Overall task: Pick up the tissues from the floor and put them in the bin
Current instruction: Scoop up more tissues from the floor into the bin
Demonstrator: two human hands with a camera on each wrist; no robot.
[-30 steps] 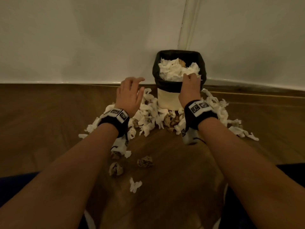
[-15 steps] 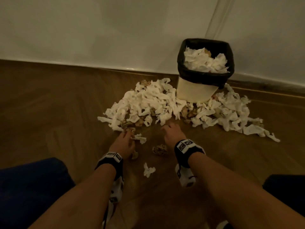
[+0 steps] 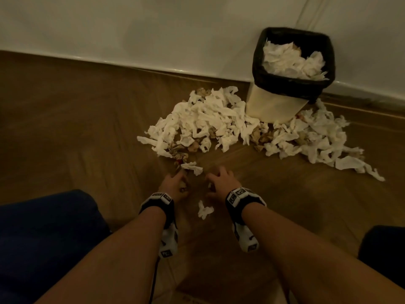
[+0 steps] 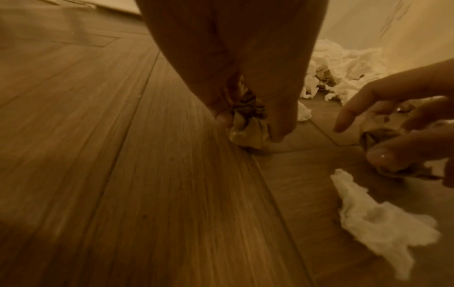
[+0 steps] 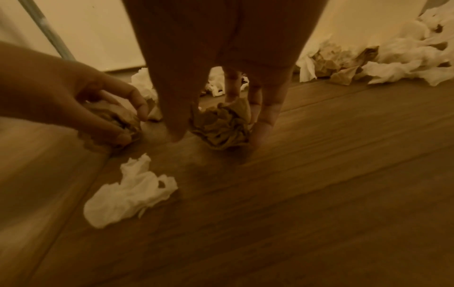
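Note:
A cream bin with a black liner (image 3: 292,87) stands by the wall, heaped with white tissues. White tissues and brown crumpled balls lie in a heap (image 3: 208,119) in front of it and to its right (image 3: 317,139). My left hand (image 3: 177,183) is down on the floor and pinches a brown crumpled ball (image 4: 248,128). Beside it, my right hand (image 3: 219,183) has thumb and fingers curled round another brown ball (image 5: 221,126) that still touches the floor. A loose white tissue (image 3: 205,210) lies between my wrists.
Wooden floor (image 3: 87,128) stretches bare to the left. The white wall (image 3: 153,29) and its baseboard run behind the bin. My dark blue knees sit at the lower left (image 3: 43,238) and lower right (image 3: 383,249). Another white scrap (image 3: 191,167) lies just ahead of my left hand.
Both hands came down from the bin to the floor near me, and their fingers have closed on two brown crumpled balls. My head has turned left, so the bin now sits at the right.

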